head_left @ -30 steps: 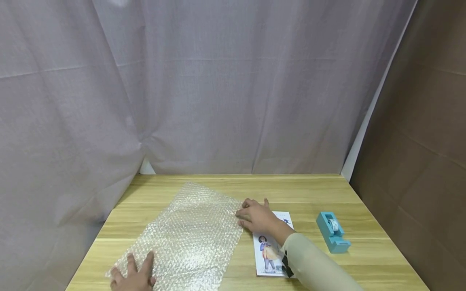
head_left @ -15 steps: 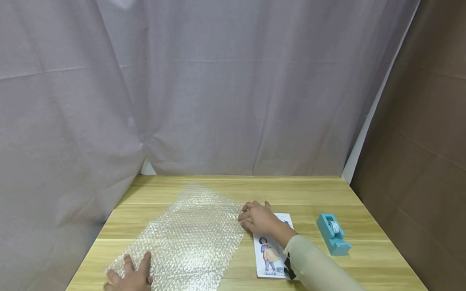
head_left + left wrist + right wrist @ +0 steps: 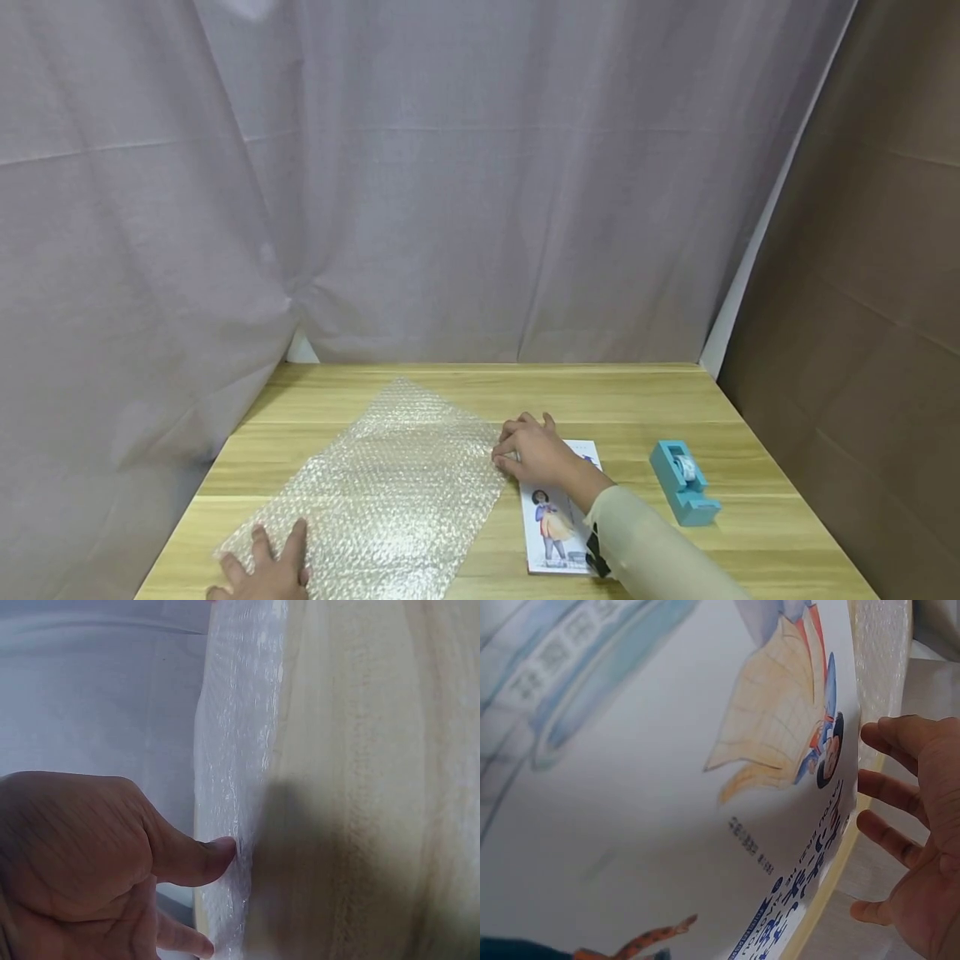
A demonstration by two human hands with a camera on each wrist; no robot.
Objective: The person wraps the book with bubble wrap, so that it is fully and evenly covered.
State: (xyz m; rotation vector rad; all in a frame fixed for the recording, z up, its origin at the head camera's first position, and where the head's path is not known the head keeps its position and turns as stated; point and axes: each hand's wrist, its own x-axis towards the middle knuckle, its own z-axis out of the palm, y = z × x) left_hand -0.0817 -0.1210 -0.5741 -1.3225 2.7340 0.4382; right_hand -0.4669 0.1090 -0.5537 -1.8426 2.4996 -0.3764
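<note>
A sheet of clear bubble wrap [image 3: 397,483] lies flat and slanted on the wooden table. On its near left corner rests my left hand [image 3: 266,571], fingers spread; in the left wrist view the thumb [image 3: 214,859] touches the edge of the wrap. My right hand [image 3: 536,454] reaches over a book [image 3: 551,533] with a white illustrated cover, its fingertips at the wrap's right corner. The right wrist view has those fingers [image 3: 892,795] apart and slightly bent beside the book. Hand and sleeve hide part of the cover.
A teal tape dispenser [image 3: 684,483] with a roll of tape stands to the right of the book. Grey cloth [image 3: 450,208] hangs behind the table [image 3: 637,392], and a brown cloth [image 3: 862,292] hangs along the right side.
My left hand has slid slightly left on the bubble wrap. My right hand and the wrap's far and right corners have shifted a little to the right. Book and tape dispenser stay put.
</note>
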